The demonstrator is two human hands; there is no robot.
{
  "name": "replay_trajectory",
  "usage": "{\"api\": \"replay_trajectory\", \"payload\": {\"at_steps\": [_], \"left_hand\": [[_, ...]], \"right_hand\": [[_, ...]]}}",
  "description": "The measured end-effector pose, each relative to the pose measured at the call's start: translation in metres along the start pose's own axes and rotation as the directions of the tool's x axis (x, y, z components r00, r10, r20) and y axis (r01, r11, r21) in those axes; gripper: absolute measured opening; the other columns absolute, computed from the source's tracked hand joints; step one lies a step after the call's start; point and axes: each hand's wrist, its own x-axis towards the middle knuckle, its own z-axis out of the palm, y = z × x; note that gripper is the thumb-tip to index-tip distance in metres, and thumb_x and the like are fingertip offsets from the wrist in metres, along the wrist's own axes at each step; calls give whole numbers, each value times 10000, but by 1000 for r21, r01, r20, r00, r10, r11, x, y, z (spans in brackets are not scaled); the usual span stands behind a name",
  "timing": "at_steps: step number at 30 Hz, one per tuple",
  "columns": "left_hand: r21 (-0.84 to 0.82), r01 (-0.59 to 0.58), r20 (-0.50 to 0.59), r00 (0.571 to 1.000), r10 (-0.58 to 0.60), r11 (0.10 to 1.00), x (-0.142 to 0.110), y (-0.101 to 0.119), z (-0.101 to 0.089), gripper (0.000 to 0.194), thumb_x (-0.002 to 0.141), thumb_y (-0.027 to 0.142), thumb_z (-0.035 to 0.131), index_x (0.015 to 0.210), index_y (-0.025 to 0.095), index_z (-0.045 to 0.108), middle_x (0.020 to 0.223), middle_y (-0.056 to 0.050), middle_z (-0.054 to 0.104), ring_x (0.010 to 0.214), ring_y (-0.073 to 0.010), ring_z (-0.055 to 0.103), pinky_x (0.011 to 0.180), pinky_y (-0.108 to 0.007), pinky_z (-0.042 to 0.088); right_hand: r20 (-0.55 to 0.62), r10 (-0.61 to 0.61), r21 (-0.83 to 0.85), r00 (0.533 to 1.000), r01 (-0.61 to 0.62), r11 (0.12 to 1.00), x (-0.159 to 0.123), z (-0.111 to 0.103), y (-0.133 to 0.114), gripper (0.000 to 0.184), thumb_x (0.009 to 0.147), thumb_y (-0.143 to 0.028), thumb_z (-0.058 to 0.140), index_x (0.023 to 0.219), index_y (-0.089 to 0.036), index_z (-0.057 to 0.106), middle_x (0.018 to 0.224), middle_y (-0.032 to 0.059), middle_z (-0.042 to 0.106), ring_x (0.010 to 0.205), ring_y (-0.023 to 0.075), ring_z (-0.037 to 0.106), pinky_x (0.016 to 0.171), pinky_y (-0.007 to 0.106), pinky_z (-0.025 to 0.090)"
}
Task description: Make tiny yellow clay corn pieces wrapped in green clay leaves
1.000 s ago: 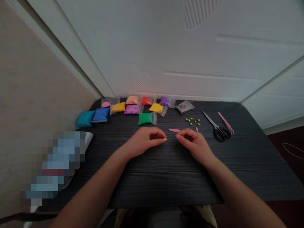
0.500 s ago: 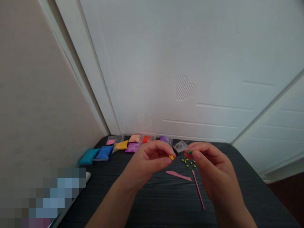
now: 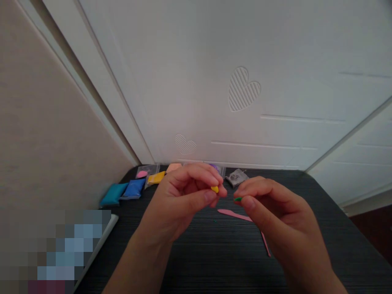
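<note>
Between the thumb and fingers of my left hand (image 3: 186, 196) is pinched a small yellow piece of clay (image 3: 215, 189). My right hand (image 3: 278, 216) grips a small green piece of clay (image 3: 238, 199) between thumb and forefinger. The two pieces face each other a short way apart, above the dark table (image 3: 208, 261). Beneath and behind my right hand lie a pink clay knife (image 3: 234, 214), its right end covered, and a thin pink stick tool (image 3: 266, 245). The small yellow-and-green pieces seen earlier are hidden behind my right hand.
Packets of coloured clay line the back left: teal (image 3: 114, 194), blue (image 3: 133, 189), yellow (image 3: 156, 178), pink (image 3: 142, 174) and peach (image 3: 174, 167). A grey packet (image 3: 237, 177) lies behind my hands. White panels (image 3: 196, 81) rise at the table's back edge. A blurred-out object (image 3: 73, 249) is at left.
Both hands have risen off the table toward the camera, each keeping its piece of clay. The view has tilted up, and scissors and pink tweezers are no longer visible.
</note>
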Motion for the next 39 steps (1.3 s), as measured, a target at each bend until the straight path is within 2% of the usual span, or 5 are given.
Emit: {"api": "replay_trajectory", "payload": {"at_steps": [3, 9, 14, 20, 39], "left_hand": [[54, -9, -9, 1000, 10, 999, 1, -2, -1, 152, 680, 116, 637, 764, 241, 652, 850, -14, 586, 627, -90, 585, 503, -179, 489], [186, -82, -49, 994, 93, 979, 0, -6, 1, 214, 681, 86, 636, 826, 242, 644, 773, 9, 615, 713, -108, 604, 683, -243, 530], [250, -153, -88, 980, 180, 956, -3, -8, 9, 343, 662, 36, 639, 920, 261, 615, 772, 30, 631, 722, -97, 602, 664, -211, 528], [339, -200, -102, 964, 247, 919, -3, -9, 15, 362, 658, 41, 646, 940, 265, 610, 769, 33, 634, 698, -93, 601, 645, -201, 527], [462, -171, -84, 968, 235, 870, -3, -10, 16, 319, 658, 69, 657, 928, 235, 623, 788, 11, 650, 726, -111, 619, 658, -214, 532]], "right_hand": [[-10, -16, -26, 1000, 15, 1000, 0, 2, 0, 72, 779, -198, 571, 802, -252, 612, 833, -18, 603, 800, 118, 553, 693, 228, 446], [-40, 19, -13, 999, -19, 1000, 2, 5, 1, 64, 782, -218, 570, 801, -254, 619, 839, -21, 619, 779, 115, 571, 679, 229, 460], [-99, 28, -57, 995, -34, 998, 2, 6, 0, 57, 774, -252, 572, 795, -241, 624, 809, -2, 632, 742, 137, 583, 613, 244, 472], [-151, 26, -140, 988, -48, 989, 2, 5, -3, 66, 766, -278, 573, 785, -238, 621, 764, 5, 633, 682, 139, 582, 560, 247, 474], [-96, 75, -84, 993, -83, 993, 8, 5, 1, 93, 763, -286, 553, 736, -218, 611, 687, -3, 617, 599, 117, 565, 510, 230, 471]]}}
